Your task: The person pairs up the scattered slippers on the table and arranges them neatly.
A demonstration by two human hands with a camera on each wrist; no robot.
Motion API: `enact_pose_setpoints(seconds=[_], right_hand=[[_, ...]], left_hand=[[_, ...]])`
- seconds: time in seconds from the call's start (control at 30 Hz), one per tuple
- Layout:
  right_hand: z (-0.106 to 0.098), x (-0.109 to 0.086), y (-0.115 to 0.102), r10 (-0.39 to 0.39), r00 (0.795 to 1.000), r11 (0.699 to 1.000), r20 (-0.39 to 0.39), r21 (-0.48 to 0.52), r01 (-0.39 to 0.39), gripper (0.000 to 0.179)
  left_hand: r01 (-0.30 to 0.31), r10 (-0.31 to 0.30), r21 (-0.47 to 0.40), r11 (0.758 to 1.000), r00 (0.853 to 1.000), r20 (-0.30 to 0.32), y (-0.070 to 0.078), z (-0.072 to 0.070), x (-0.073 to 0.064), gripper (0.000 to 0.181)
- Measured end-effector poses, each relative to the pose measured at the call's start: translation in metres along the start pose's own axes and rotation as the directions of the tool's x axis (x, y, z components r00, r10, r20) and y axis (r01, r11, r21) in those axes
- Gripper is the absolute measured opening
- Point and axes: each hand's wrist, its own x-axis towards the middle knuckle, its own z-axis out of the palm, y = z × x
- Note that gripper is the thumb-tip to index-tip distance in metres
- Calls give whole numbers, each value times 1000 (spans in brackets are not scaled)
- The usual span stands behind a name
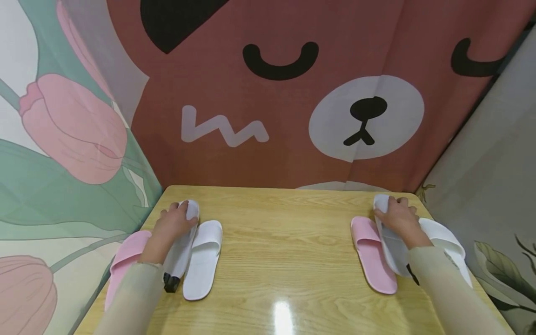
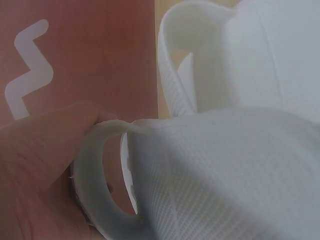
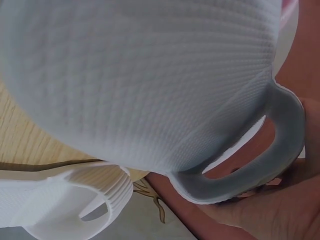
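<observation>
At the left of the table, my left hand [image 1: 172, 223] grips a white slipper [image 1: 181, 253] by its strap. The left wrist view shows that slipper's textured insole [image 2: 225, 175] tilted, with its strap under my fingers. A second white slipper [image 1: 203, 274] lies right beside it, and a pink slipper [image 1: 123, 258] is partly hidden behind my left forearm. Over at the right, my right hand [image 1: 399, 216] grips another white slipper [image 1: 392, 253] at the strap, tilted over a pink slipper [image 1: 378, 265]. One more white slipper [image 1: 441, 232] is partly covered by my right forearm.
The slippers stand on a light wood table [image 1: 284, 246]. A brown curtain [image 1: 289, 163] with a bear face hangs behind the far edge. A flowered cloth [image 1: 75, 204] borders the left side, and a grey cloth [image 1: 490, 163] borders the right.
</observation>
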Motion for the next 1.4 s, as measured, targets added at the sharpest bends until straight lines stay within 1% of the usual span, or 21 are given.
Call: enact_pose_setpoints(seconds=[0.13,0.43,0.73,0.9,1.03,1.23,1.4], right_hand=[[-1,-1,-3,-22,1000,1000,-4,-5,22,85],[-2,3,-10,-10,1000,1000,12,-1,10,87],[0,7,-25,-9,999,1000,46,19,8,86],[1,10,-32,-21,999,999,34,28,20,85],[2,10,-36,-48,999,998,17,29,47,84],[2,9,-45,-65,997,997,33,34,64,85],[2,8,-53,-74,997,996,31,45,72,86]], left_hand=[[10,-9,-16,1000,1000,9,4,-1,4,77],[3,-3,-37,999,1000,-1,18,-3,10,78],[-32,31,-44,999,999,-16,32,-3,16,77],[-27,26,-68,997,1000,-9,40,-3,20,77],[-34,34,-68,997,999,1,47,-3,24,77],[-34,34,-83,996,999,7,58,-2,27,77],[-37,38,-81,996,999,13,64,1,30,77]])
